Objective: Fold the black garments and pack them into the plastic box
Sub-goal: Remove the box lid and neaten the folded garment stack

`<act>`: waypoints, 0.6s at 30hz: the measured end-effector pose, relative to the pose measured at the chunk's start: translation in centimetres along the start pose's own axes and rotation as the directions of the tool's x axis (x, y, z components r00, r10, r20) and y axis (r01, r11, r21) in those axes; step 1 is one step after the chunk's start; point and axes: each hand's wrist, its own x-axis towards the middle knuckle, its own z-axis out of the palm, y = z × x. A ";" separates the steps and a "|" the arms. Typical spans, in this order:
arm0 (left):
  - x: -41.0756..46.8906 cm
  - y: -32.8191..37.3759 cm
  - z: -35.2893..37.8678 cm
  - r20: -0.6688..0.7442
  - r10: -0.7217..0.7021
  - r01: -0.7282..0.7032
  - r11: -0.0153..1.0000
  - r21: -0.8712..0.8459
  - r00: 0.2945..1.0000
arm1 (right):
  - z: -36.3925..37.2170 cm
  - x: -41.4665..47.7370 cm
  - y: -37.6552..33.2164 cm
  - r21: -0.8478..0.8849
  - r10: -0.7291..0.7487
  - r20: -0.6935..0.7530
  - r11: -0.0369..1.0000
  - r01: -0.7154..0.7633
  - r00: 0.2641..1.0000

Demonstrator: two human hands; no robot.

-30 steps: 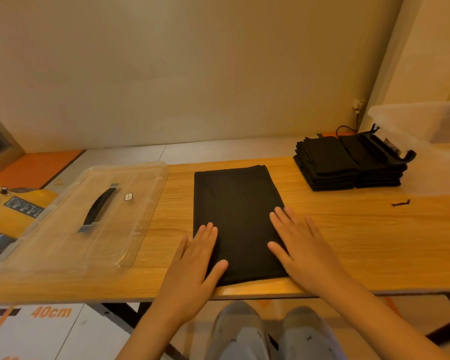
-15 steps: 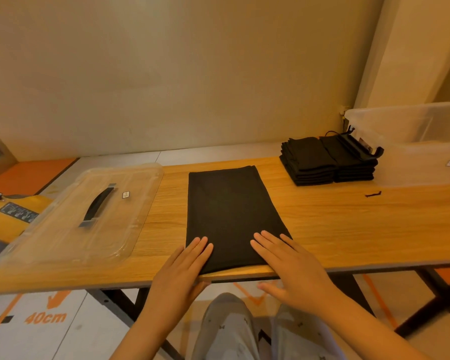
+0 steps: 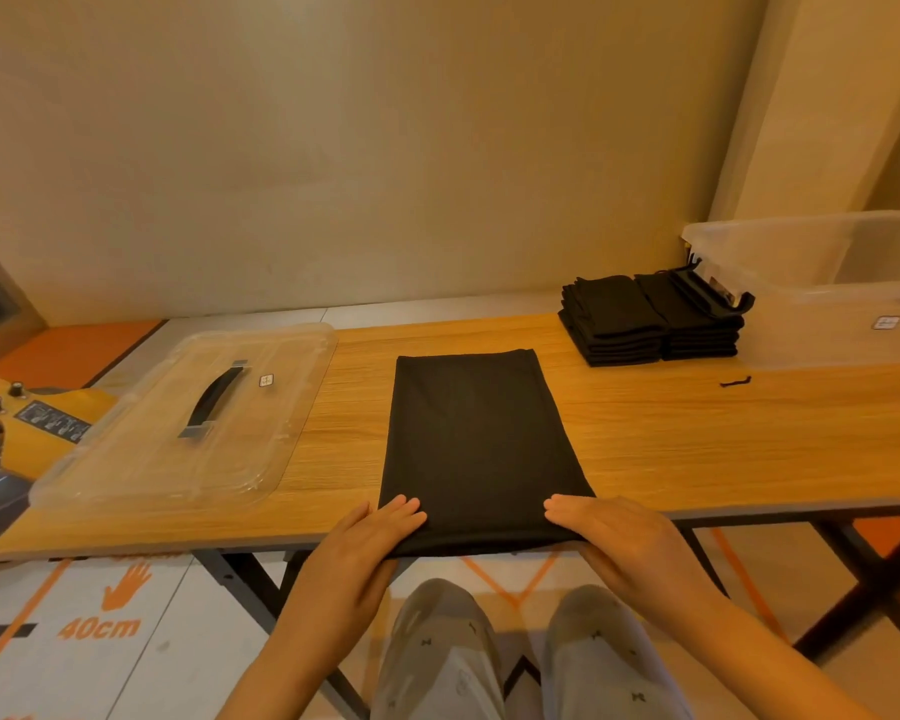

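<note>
A black garment (image 3: 476,444), folded into a long rectangle, lies flat in the middle of the wooden table (image 3: 697,449), its near edge at the table's front edge. My left hand (image 3: 370,543) holds its near-left corner, fingers on top and thumb hidden beneath. My right hand (image 3: 619,543) holds the near-right corner the same way. Two stacks of folded black garments (image 3: 650,324) sit at the back right, beside the clear plastic box (image 3: 842,298).
The box's clear lid (image 3: 178,433) with a black handle lies on the table's left part. A yellow machine (image 3: 32,423) stands left of the table. A short black thread (image 3: 736,381) lies near the box. My knees are below the table edge.
Both hands slid back along the garment towards me, from flat on its lower half to its near corners at the table edge, where they now take hold of it.
</note>
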 end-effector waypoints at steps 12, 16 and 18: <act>10.6 0.1 -5.5 -0.042 -0.370 0.298 0.806 -0.511 0.928 | -5.0 11.6 2.6 0.584 0.542 0.186 0.609 -0.536 0.819; 17.7 -3.2 -4.9 0.015 -0.474 0.409 0.744 -0.528 0.881 | -2.4 17.8 6.9 0.513 0.639 0.271 0.536 -0.670 0.720; 20.4 -4.8 -3.8 0.043 -0.510 0.461 0.734 -0.499 0.859 | -0.2 20.1 9.2 0.441 0.682 0.287 0.529 -0.725 0.673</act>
